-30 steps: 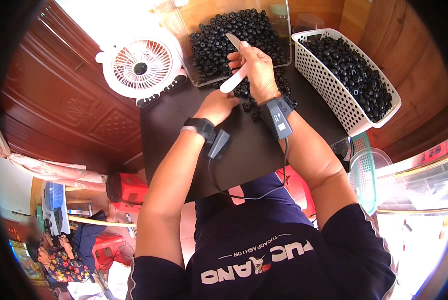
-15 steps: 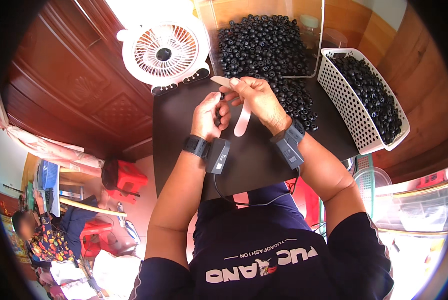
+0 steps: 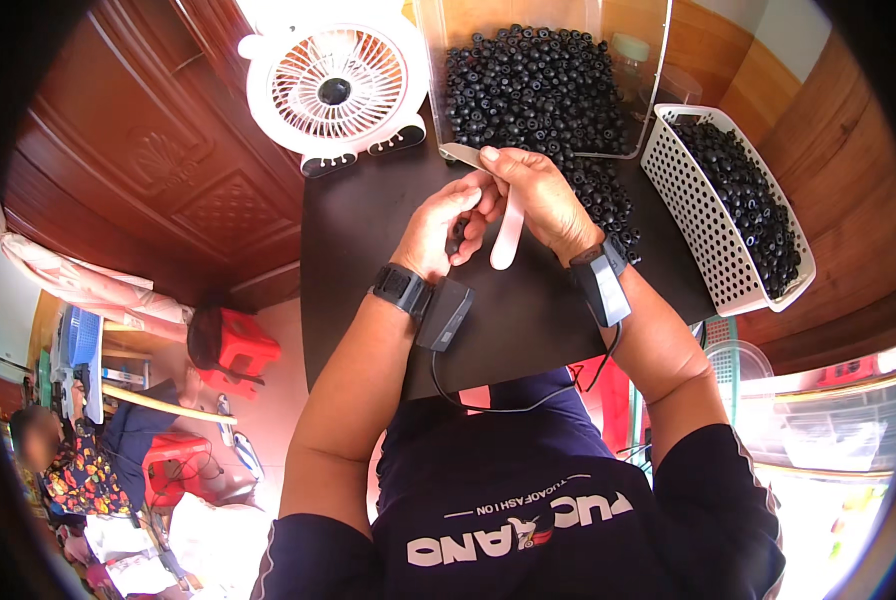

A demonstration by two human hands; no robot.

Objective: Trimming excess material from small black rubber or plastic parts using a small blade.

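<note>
My right hand (image 3: 546, 198) is closed around a small knife with a pale pink handle (image 3: 508, 236). Its blade (image 3: 463, 154) points up and left past my thumb. Close against it, my left hand (image 3: 438, 228) is curled, with small black ring-like pieces (image 3: 456, 236) showing in its palm. The left fingertips meet the right fingers below the blade; whatever is pinched there is hidden. Just beyond my hands, a pile of the same black pieces (image 3: 533, 90) spills from a clear plastic bin (image 3: 658, 60) onto the dark table (image 3: 368, 230).
A white fan (image 3: 336, 92) stands at the table's far left. On the right sits a white perforated basket (image 3: 703, 225) full of black pieces. A cable (image 3: 498, 410) links boxes strapped to my wrists. Red stools (image 3: 243, 345) and another person (image 3: 78, 470) are at the left.
The black piece seen at my left fingertips earlier is now hidden. My hands have come closer together, the left thumb now near the right fingers. The whole view has shifted slightly.
</note>
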